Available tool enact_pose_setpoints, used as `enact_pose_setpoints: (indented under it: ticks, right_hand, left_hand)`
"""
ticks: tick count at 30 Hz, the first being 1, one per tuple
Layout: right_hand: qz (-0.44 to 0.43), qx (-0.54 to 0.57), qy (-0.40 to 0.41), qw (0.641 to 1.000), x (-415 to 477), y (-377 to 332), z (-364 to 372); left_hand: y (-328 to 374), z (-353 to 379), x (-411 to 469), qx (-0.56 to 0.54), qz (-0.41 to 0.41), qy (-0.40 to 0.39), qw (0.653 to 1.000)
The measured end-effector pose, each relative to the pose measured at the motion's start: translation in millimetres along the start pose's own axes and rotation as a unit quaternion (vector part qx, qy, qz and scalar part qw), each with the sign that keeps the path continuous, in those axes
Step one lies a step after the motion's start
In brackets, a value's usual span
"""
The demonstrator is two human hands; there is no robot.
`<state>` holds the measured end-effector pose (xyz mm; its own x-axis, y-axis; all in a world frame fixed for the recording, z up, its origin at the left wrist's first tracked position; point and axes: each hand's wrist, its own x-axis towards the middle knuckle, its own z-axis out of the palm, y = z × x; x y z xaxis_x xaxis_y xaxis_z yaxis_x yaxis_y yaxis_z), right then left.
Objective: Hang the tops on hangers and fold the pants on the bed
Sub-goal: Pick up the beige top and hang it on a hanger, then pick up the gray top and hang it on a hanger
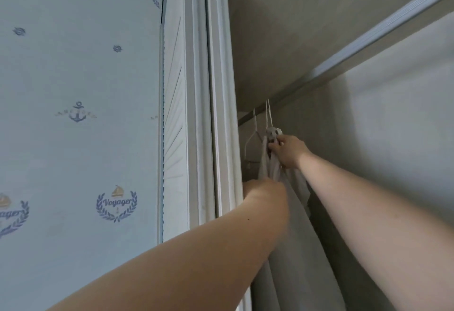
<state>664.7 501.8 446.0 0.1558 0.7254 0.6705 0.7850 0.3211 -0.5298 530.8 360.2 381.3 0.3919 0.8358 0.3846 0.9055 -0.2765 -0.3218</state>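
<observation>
So the pale top [273, 171] is up inside the wardrobe, draped on a white hanger [272, 131] whose hook runs up toward the underside of the shelf [307, 40]. I can't actually see where the hook meets a rail, that bit is in shadow, so no idea if it's seated. The right hand [286, 150] is high up at the hanger's neck, fingers [274, 148] curled round it with some of the collar bunched in. That makes sense: hold it at the neck and you steer the hook while the shirt can't slide off. The left hand [264, 191] is lower, against the side of the fabric just by the wardrobe frame [216, 104]. My guess is it's keeping the cloth out of the way or smoothing it, but it's blurry and the fingers are hidden, so I can't tell whether they grip anything. An empty hanger [253, 131] hangs just to the left, close enough that the hooks could tangle. The nautical wallpaper [78, 114] fills the left side. No pants or bed in view, so I'd say this is the hanging half.
</observation>
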Motion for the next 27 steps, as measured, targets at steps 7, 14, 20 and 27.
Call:
enact_pose_setpoints:
  ticks: [7,14,20,27]
  right_hand:
    - [-0.011,0.021,0.062,0.998,-44.7,11.3,-36.3]
    - [-0.104,-0.082,0.081,0.988,-150.1,-43.4,-62.3]
    - [-0.196,-0.141,0.035,0.970,-256.6,-131.5,-40.2]
    - [-0.317,-0.106,-0.056,0.941,-401.2,-256.6,20.2]
  left_hand:
    - [2.3,1.8,-47.3,0.080,0.140,0.138,0.977]
    - [-63.0,10.6,-136.8,0.110,0.169,0.289,0.936]
    - [-143.7,11.8,-257.5,0.119,0.091,0.275,0.950]
    - [-226.6,36.2,-453.6,0.101,0.011,0.237,0.966]
